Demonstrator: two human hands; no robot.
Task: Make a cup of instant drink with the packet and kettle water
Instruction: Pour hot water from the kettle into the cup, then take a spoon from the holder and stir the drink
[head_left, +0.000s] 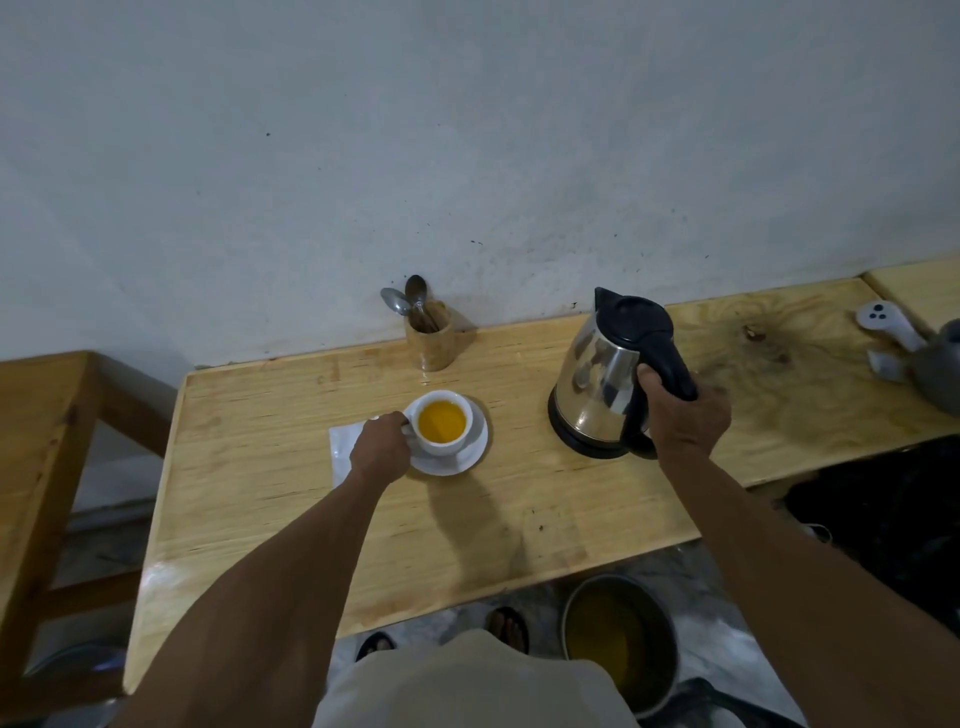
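A white cup (456, 446) full of orange-yellow drink stands on a white saucer (470, 457) in the middle of the wooden table (260, 499). My left hand (382, 449) grips the cup's handle from the left. Under that hand lies a white packet (343, 441), partly hidden. To the right, a steel kettle (597, 384) with a black lid and base sits upright on the table. My right hand (685, 415) is wrapped around its black handle.
A wooden holder (434, 338) with spoons stands by the wall behind the cup. A white controller (883, 322) and a grey object (940, 374) lie at the far right. A wooden frame (47, 431) is at left. A pot (618, 639) with yellow liquid sits on the floor.
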